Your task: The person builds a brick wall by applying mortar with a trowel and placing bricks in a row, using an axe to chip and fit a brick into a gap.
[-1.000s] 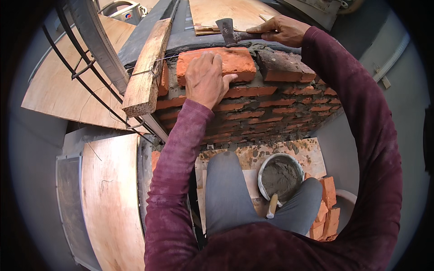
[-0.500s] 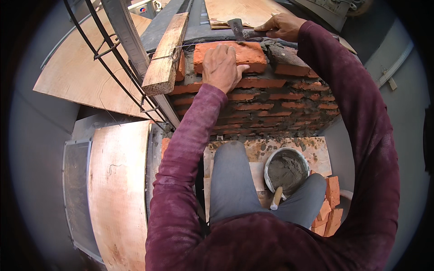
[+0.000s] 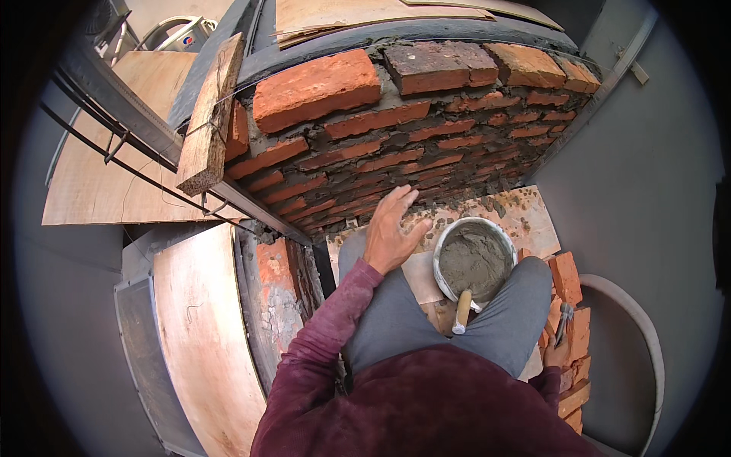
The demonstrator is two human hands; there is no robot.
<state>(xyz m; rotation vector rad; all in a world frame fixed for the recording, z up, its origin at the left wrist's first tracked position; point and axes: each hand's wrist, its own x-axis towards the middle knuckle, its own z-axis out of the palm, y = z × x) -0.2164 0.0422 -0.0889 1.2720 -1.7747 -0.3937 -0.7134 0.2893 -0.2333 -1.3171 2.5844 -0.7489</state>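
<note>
"Hands?"
"Apart. Left hand, fingers spread, near mortar bucket. Right hand at stacked bricks, metal tool there; grip, can't tell."
"Orange brick?"
"Atop brick wall, left of dark brick."
"Writing?"
"Red-and-blue logo, white unit."

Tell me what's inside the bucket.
The bucket holds grey mortar; a wooden handle lies across its near rim. Mortar covers the bottom, so anything buried can't be seen.

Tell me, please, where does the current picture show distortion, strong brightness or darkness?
Head view: fisheye distortion bows the brick wall along its top edge; head view: the lower-left plywood sheet looks palest, nearly washed out; head view: corners fall to black, while the mortar bucket shows clearly.
</note>
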